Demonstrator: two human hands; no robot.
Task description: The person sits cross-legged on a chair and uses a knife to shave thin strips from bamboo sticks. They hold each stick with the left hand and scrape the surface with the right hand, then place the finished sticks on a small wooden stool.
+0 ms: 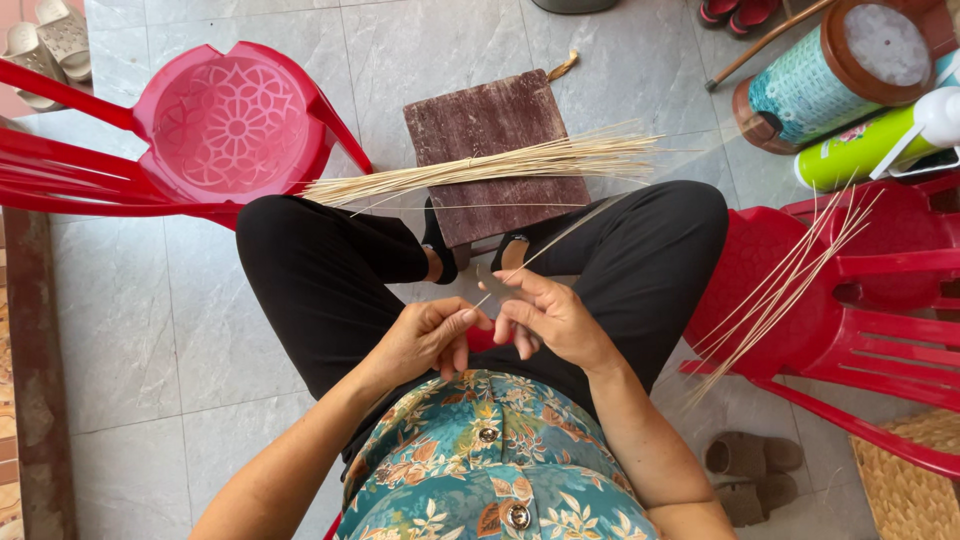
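Thin pale straw strip (560, 235) runs far-right from both hands; left hand (425, 340) pinches it, right hand (550, 318) grips a small knife (490, 282).

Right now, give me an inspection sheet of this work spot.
Surface: grey tiled floor; dark wooden board between the feet.
Job's things: thin stick pinched in both hands, with a small blade against it; bundle of sticks across the board.
Clutter: more sticks on a red plastic chair; a second red chair; green bottle; sandals.
Grippers: left hand and right hand closed on the stick.
Cables: nothing seen.
Surroundings: woven mat at right.
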